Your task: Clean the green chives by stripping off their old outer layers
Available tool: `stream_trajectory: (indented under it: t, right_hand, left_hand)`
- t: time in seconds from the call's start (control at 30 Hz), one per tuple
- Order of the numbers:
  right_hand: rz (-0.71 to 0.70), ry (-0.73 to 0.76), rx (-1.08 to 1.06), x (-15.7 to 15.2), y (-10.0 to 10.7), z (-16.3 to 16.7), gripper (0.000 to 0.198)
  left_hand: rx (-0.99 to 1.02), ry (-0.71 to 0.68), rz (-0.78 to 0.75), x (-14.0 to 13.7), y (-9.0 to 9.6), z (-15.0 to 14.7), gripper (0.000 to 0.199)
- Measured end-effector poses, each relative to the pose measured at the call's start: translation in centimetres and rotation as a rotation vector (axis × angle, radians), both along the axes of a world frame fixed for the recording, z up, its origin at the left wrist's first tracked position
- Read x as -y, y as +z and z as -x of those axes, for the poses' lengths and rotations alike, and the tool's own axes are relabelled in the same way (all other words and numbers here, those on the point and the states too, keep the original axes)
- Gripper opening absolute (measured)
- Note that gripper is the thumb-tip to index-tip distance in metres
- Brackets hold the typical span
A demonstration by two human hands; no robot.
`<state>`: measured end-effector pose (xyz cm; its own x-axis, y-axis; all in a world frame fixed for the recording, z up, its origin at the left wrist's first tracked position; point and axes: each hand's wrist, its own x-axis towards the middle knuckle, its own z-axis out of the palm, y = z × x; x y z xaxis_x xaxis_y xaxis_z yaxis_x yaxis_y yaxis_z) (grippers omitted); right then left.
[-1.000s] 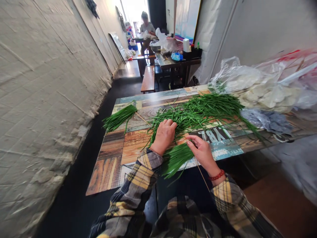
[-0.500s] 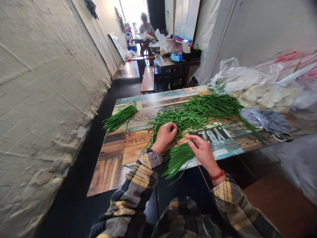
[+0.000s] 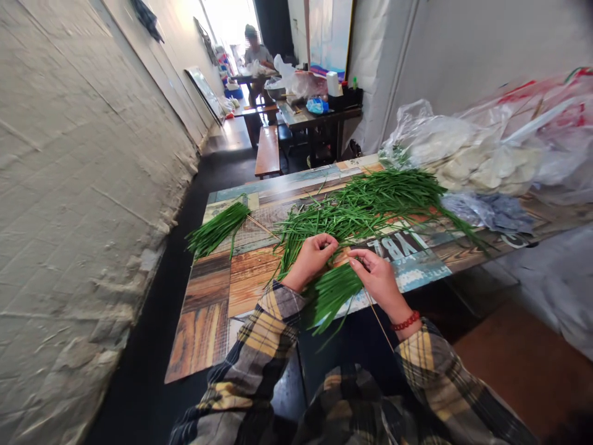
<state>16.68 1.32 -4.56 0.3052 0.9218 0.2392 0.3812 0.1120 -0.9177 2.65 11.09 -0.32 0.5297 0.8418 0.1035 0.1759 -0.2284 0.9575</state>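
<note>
My right hand [image 3: 377, 281] is closed in a pinch on a thin wooden skewer [image 3: 380, 324], whose lower end sticks out below the palm. From the skewer a bunch of green garlic chives [image 3: 337, 289] hangs over the table's near edge, fanning to the left. Just left of the right fingertips, my left hand [image 3: 315, 259] has its thumb and fingers pressed together; whatever is between them is too small to make out. Behind both hands lies a loose heap of garlic chives [image 3: 389, 191]. A second bunch of chives [image 3: 220, 227] rests at the table's left on its own skewer [image 3: 263, 227].
The patterned table [image 3: 254, 266] also bears clear plastic bags [image 3: 482, 161] with pale, flat pieces on the right and a crumpled greyish cloth or bag [image 3: 491, 210]. A rough white wall [image 3: 83, 204] stands left. Beyond are a bench [image 3: 267, 151], another table and a seated person [image 3: 257, 52].
The view has turned slightly right. My left fingertips have come a little closer to the right ones. The right hand still pinches the skewer with the chives.
</note>
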Motion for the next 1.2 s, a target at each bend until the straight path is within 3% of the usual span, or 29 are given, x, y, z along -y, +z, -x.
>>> stream_trajectory:
  t: [0.83,1.2]
  right_hand:
    - [-0.005,-0.041,-0.074,-0.29,0.17,0.28,0.027]
    - [-0.004,-0.06,-0.057,-0.4,0.32,0.32,0.027]
  left_hand:
    - [0.082,-0.097,0.171,0.88,0.43,-0.17,0.016]
    - [0.081,-0.081,0.142,0.66,0.11,-0.19,0.015]
